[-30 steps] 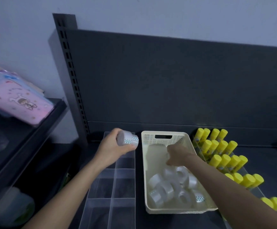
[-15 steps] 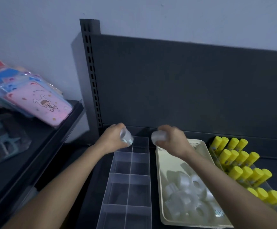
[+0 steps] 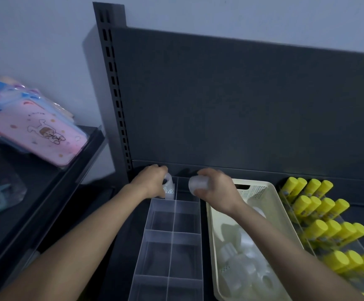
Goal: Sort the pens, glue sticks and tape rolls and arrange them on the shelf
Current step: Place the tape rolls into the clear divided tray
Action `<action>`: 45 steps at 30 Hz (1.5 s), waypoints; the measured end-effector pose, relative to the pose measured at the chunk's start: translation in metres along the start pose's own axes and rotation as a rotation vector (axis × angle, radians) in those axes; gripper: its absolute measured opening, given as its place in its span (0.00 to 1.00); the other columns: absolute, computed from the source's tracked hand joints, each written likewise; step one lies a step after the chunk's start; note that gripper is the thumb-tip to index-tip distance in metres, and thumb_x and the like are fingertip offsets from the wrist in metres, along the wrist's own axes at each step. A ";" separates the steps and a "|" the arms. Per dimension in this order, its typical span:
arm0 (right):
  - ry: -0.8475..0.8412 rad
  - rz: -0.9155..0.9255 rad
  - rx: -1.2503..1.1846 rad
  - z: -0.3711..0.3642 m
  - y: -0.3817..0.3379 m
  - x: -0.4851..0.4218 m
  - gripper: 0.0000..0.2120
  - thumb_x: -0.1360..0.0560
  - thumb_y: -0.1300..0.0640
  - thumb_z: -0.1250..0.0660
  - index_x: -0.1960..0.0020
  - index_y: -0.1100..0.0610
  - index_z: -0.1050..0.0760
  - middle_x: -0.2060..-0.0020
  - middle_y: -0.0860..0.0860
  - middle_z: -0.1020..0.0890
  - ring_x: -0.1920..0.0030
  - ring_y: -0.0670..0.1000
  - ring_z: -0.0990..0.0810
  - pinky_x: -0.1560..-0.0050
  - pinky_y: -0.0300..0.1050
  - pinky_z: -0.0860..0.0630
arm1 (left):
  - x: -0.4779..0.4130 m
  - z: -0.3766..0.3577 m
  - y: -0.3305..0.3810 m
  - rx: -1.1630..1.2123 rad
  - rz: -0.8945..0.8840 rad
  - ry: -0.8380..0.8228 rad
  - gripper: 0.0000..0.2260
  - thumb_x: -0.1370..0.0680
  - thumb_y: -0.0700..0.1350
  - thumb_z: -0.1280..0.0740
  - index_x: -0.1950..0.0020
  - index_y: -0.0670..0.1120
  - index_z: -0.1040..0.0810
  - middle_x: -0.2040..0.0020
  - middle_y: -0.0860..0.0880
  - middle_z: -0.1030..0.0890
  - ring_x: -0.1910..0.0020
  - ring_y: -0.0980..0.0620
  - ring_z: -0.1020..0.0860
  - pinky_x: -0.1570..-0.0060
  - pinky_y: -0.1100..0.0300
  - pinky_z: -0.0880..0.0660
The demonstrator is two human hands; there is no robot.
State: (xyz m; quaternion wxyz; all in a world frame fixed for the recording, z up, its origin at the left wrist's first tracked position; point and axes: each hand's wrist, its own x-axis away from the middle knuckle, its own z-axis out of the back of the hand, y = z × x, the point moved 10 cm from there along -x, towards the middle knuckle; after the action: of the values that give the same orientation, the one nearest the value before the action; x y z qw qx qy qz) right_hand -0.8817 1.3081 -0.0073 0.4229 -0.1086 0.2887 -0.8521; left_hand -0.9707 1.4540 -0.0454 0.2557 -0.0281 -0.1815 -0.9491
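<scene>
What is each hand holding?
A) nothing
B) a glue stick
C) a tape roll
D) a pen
C: the left hand grips a tape roll and the right hand grips a second roll, both at the clear box's far end.

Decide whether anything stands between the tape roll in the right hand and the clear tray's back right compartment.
Nothing visible does. The right hand holds the tape roll just above that open-topped compartment of the clear tray, which looks empty.

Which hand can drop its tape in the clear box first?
Probably the left hand: its tape roll is low in the organizer's back-left compartment. The right hand holds a second roll above the rim.
</scene>
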 end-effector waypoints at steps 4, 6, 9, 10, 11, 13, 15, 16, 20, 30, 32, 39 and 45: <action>-0.003 0.012 0.001 -0.001 -0.003 -0.002 0.24 0.30 0.55 0.29 0.35 0.54 0.27 0.42 0.54 0.23 0.43 0.53 0.25 0.57 0.30 0.39 | -0.004 0.000 -0.001 0.075 0.000 0.021 0.19 0.36 0.44 0.23 0.49 0.43 0.24 0.51 0.47 0.28 0.52 0.49 0.27 0.51 0.53 0.25; -0.003 0.013 0.004 -0.001 -0.003 -0.002 0.24 0.30 0.55 0.29 0.35 0.54 0.27 0.42 0.54 0.23 0.43 0.53 0.25 0.57 0.30 0.40 | -0.003 0.001 -0.004 0.099 0.011 0.042 0.20 0.36 0.43 0.24 0.47 0.44 0.26 0.52 0.48 0.28 0.52 0.49 0.27 0.52 0.55 0.25; -0.002 0.008 0.004 -0.001 -0.002 -0.002 0.24 0.30 0.55 0.29 0.35 0.54 0.27 0.41 0.54 0.23 0.42 0.53 0.25 0.56 0.29 0.39 | -0.001 0.001 -0.009 0.150 0.013 0.074 0.21 0.35 0.43 0.24 0.46 0.48 0.28 0.52 0.50 0.29 0.52 0.50 0.28 0.55 0.57 0.28; -0.002 0.009 0.004 -0.001 -0.002 -0.002 0.24 0.30 0.55 0.28 0.35 0.54 0.27 0.41 0.54 0.23 0.42 0.53 0.25 0.55 0.30 0.39 | 0.001 0.003 -0.011 0.173 0.017 0.096 0.21 0.35 0.44 0.23 0.47 0.49 0.28 0.52 0.50 0.29 0.53 0.50 0.28 0.55 0.58 0.28; -0.001 0.008 0.004 -0.001 -0.002 -0.002 0.24 0.30 0.54 0.28 0.35 0.54 0.27 0.41 0.53 0.23 0.42 0.53 0.24 0.54 0.30 0.38 | 0.003 0.005 -0.013 0.208 0.024 0.127 0.20 0.35 0.45 0.23 0.48 0.49 0.27 0.53 0.51 0.30 0.53 0.51 0.28 0.55 0.58 0.28; 0.001 -0.001 -0.009 -0.001 -0.001 -0.001 0.22 0.30 0.53 0.29 0.37 0.53 0.26 0.43 0.52 0.21 0.43 0.53 0.24 0.54 0.33 0.36 | 0.006 0.010 -0.018 0.306 0.039 0.192 0.20 0.35 0.48 0.22 0.49 0.49 0.26 0.53 0.51 0.31 0.54 0.53 0.28 0.55 0.60 0.30; -0.001 -0.018 -0.031 -0.001 0.001 -0.001 0.21 0.31 0.51 0.29 0.39 0.53 0.25 0.45 0.51 0.20 0.45 0.52 0.23 0.54 0.37 0.33 | 0.008 0.012 -0.024 0.419 0.063 0.213 0.20 0.35 0.47 0.22 0.48 0.48 0.25 0.51 0.50 0.28 0.51 0.52 0.27 0.54 0.60 0.31; -0.002 -0.025 -0.036 -0.002 0.001 -0.001 0.21 0.31 0.50 0.29 0.40 0.52 0.25 0.46 0.50 0.20 0.46 0.51 0.23 0.55 0.37 0.33 | 0.008 0.012 -0.026 0.466 0.080 0.204 0.20 0.34 0.46 0.22 0.48 0.48 0.26 0.50 0.49 0.26 0.51 0.52 0.26 0.55 0.60 0.30; -0.008 -0.037 -0.052 -0.005 0.001 -0.002 0.22 0.31 0.50 0.29 0.38 0.52 0.26 0.44 0.49 0.21 0.45 0.50 0.24 0.54 0.37 0.34 | 0.011 0.007 -0.029 0.464 0.110 0.166 0.18 0.36 0.43 0.23 0.51 0.47 0.26 0.52 0.50 0.23 0.57 0.53 0.24 0.60 0.60 0.29; 0.011 -0.037 -0.039 -0.011 -0.002 -0.003 0.25 0.31 0.49 0.28 0.36 0.52 0.26 0.43 0.49 0.20 0.43 0.51 0.23 0.54 0.35 0.34 | 0.008 0.010 -0.010 -0.046 0.049 0.083 0.19 0.36 0.49 0.23 0.52 0.42 0.22 0.51 0.46 0.29 0.51 0.47 0.27 0.53 0.56 0.24; 0.024 -0.040 -0.040 -0.011 -0.002 -0.002 0.24 0.32 0.48 0.27 0.37 0.52 0.26 0.44 0.49 0.19 0.44 0.51 0.22 0.55 0.35 0.34 | 0.006 0.011 -0.007 -0.060 0.044 0.067 0.18 0.36 0.48 0.22 0.52 0.41 0.23 0.51 0.45 0.29 0.48 0.46 0.27 0.51 0.54 0.24; 0.021 -0.078 -0.098 -0.010 0.004 -0.002 0.23 0.32 0.47 0.28 0.39 0.51 0.25 0.50 0.48 0.19 0.52 0.48 0.24 0.58 0.36 0.34 | 0.002 0.001 -0.007 -0.066 0.072 0.015 0.16 0.34 0.45 0.23 0.54 0.41 0.25 0.50 0.44 0.28 0.47 0.46 0.27 0.52 0.57 0.25; 0.042 -0.104 -0.215 -0.005 0.010 -0.002 0.15 0.32 0.46 0.27 0.48 0.50 0.23 0.60 0.44 0.21 0.60 0.44 0.25 0.66 0.33 0.33 | 0.011 -0.003 -0.027 0.149 0.109 0.156 0.30 0.31 0.48 0.23 0.34 0.43 0.30 0.40 0.44 0.29 0.41 0.46 0.28 0.43 0.53 0.28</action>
State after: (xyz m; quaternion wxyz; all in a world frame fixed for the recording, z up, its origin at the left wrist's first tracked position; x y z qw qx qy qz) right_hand -0.8755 1.3069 -0.0169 0.3579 -0.1503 0.3811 -0.8391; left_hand -0.9936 1.4689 -0.0553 0.3216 0.0549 -0.2292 -0.9171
